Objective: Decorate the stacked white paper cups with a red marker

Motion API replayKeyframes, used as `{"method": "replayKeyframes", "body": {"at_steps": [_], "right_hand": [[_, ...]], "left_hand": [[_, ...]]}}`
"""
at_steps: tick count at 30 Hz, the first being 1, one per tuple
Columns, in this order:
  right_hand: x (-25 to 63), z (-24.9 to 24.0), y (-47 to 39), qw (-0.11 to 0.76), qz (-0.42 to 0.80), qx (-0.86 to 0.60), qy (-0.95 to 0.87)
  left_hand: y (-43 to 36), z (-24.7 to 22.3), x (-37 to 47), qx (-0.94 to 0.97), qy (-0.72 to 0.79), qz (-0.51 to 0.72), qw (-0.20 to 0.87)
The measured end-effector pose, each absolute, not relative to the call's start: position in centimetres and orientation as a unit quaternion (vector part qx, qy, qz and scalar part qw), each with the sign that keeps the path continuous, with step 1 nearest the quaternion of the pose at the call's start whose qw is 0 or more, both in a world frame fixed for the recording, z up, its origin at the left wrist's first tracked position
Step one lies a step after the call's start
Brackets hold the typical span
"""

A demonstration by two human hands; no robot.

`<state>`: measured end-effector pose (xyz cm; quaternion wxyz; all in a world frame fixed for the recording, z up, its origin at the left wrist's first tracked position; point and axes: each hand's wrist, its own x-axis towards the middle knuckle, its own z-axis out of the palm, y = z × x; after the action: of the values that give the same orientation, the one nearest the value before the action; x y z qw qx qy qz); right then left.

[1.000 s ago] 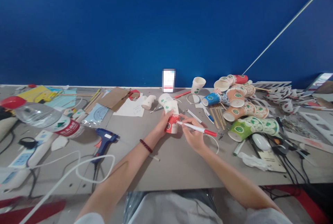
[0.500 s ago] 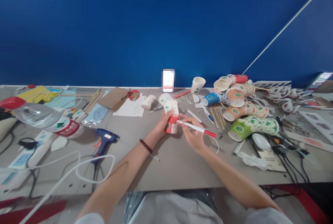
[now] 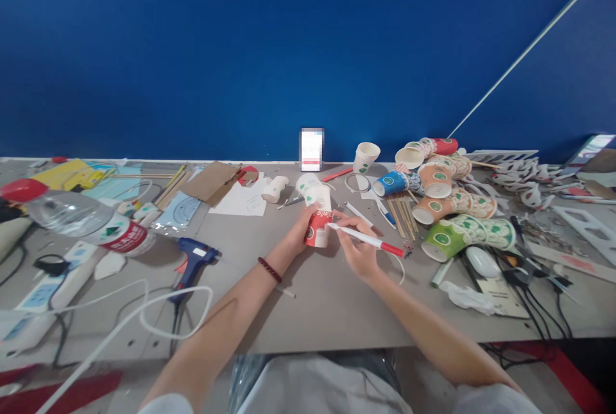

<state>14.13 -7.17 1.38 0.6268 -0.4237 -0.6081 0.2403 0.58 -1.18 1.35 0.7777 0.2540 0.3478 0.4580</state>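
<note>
My left hand (image 3: 299, 229) is closed around the side of a paper cup (image 3: 317, 229) that is partly coloured red, with white patches near its lower rim. This cup is joined to other white paper cups with green leaf prints, forming a bent chain that lies on the table. In my right hand (image 3: 359, 248) is a white marker with a red end (image 3: 368, 238), pinched between fingers and thumb. Its tip is at the right side of the red part, touching or very close to it. A beaded bracelet circles my left wrist.
Chains of coloured cups, including a green one (image 3: 440, 239) and a blue one (image 3: 391, 181), lie at right beside wooden sticks (image 3: 403, 216). A blue glue gun (image 3: 192, 266), a water bottle (image 3: 81, 218) and a power strip (image 3: 43, 298) are at left. A white cup (image 3: 366, 157) stands behind.
The marker and my right hand have shifted very slightly, with the marker's red end a little to the right and lower. My left hand keeps its hold on the cup.
</note>
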Motion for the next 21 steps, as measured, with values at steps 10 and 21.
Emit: {"method": "replayKeyframes", "body": {"at_steps": [10, 21], "right_hand": [[14.57, 0.82, -6.78, 0.627, 0.269, -0.408, -0.606], [14.55, 0.86, -6.69, 0.615, 0.273, -0.405, -0.619]], "left_hand": [[-0.79, 1.65, 0.5, 0.217, 0.334, 0.464, 0.791], [-0.78, 1.19, 0.3, 0.199, 0.328, 0.443, 0.81]]}}
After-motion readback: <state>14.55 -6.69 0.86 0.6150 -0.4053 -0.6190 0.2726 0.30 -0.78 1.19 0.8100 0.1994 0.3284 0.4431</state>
